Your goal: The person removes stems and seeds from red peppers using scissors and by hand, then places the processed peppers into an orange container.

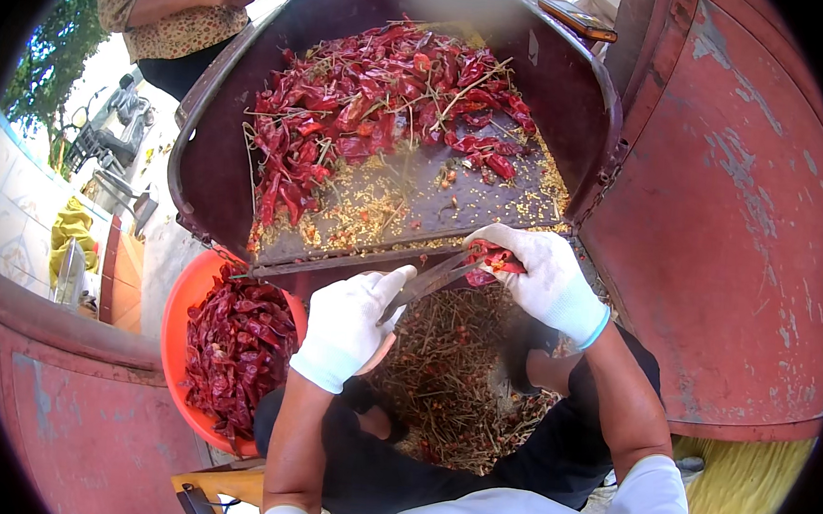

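My left hand (343,328), in a white knit glove, is closed round a pair of scissors (429,283). Their metal blades point up and to the right, toward my other hand. In a matching glove, my right hand (547,279) pinches a dried red chili (494,258) at the blade tips. Both hands are just in front of the low edge of a dark red metal cart tray (585,107). A heap of dried chilies (374,95) fills the tray's far part, with loose yellow seeds (359,197) spread nearer to me.
An orange basin (178,323) of chilies stands at the left. Stems and scraps (456,373) cover the ground between my legs. Red metal panels (715,228) flank me. A person (176,16) stands beyond the tray at far left. A phone-like object (577,19) lies at the tray's far right corner.
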{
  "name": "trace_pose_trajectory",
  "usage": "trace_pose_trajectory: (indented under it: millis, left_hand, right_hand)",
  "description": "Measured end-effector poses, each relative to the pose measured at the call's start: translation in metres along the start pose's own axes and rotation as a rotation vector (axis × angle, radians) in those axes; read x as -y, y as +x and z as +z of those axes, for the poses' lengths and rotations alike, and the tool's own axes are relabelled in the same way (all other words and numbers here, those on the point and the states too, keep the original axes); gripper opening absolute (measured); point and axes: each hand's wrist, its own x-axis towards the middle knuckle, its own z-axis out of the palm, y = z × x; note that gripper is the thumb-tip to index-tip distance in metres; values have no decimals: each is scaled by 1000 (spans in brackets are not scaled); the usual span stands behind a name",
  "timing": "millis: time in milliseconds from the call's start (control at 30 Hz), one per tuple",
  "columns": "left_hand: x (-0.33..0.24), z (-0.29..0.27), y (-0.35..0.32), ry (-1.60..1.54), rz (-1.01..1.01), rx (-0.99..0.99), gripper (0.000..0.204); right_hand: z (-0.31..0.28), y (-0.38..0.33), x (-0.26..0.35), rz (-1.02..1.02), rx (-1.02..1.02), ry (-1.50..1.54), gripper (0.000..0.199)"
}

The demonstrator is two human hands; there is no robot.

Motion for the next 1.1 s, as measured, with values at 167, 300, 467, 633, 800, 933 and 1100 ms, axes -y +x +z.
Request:
trace_pose_trajectory:
  millis: [167,300,467,633,800,933,1100]
  left_hand:
    - [0,-1,-1,-9,-21,44,44]
    - [2,-3,-3,-9,-17,60,43]
    - [2,-6,-4,-58,-10,60,39]
    - [3,-5,-5,-84,-16,49,37]
    - [6,-4,-7,-76,-7,54,37]
    - [7,-5,-8,-83,-4,75,36]
    - [9,-6,-10,-112,-13,82,36]
  right_hand:
    - [0,0,-3,-4,7,-25,37]
    - [2,0,-1,4,23,-68,38]
    - [4,-2,-6,-50,3,-101,38]
    - [5,0,-5,-36,11,-124,37]
    - [6,1,-7,-53,25,-140,38]
    - [6,-1,-6,-84,22,-211,39]
    - [8,0,-6,-104,12,-216,40]
